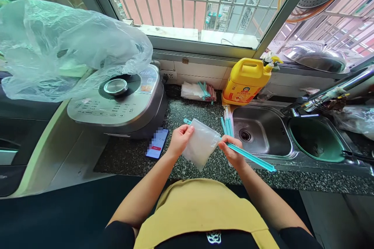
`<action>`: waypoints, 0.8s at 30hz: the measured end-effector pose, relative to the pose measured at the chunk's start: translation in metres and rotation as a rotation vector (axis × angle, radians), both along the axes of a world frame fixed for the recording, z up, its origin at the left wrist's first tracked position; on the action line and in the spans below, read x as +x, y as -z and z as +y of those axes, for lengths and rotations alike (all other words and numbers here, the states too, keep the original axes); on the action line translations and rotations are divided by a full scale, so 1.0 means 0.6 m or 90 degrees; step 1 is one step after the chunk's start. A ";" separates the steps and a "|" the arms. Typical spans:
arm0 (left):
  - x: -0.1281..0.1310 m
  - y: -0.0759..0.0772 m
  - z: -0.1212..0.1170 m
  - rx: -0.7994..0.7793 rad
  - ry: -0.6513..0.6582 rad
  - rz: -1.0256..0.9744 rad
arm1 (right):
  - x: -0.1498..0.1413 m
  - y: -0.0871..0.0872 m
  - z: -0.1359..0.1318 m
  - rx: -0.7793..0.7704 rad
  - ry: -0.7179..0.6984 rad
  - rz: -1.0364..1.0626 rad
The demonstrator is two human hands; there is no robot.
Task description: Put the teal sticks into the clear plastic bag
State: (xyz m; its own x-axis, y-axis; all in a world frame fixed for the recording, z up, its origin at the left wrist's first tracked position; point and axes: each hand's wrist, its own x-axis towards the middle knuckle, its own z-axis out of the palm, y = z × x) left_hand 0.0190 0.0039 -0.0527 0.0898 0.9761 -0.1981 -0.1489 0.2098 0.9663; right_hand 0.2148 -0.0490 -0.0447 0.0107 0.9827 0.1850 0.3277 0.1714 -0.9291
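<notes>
A small, translucent white plastic bag [201,142] is held up over the counter in front of my body. My left hand [181,140] is closed, pinching the bag's upper left edge between thumb and fingers. A teal tip [187,121] shows just above those fingers; what it belongs to is partly hidden. My right hand [232,151] is closed around a long teal bag-sealing clip [253,157], which slants down to the right past the hand. Its fingertips meet the bag's right corner. More teal clips [227,125] lie on the counter beside the sink.
A rice cooker [117,101] and a phone [157,144] are on the left, below a large plastic covering [73,50]. By the wall lie folded bags with clips [198,91]. A yellow jug [245,81] stands behind the sink [263,132]; a green basin [315,140] sits right.
</notes>
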 end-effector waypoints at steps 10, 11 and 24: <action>0.009 0.005 -0.007 -0.070 -0.036 -0.093 | -0.013 0.015 0.008 0.057 0.076 -0.068; 0.011 0.004 -0.007 -0.081 -0.041 -0.107 | -0.013 0.015 0.008 0.059 0.074 -0.068; 0.019 -0.003 -0.009 -0.124 -0.210 -0.242 | -0.010 0.022 -0.005 0.047 0.060 0.168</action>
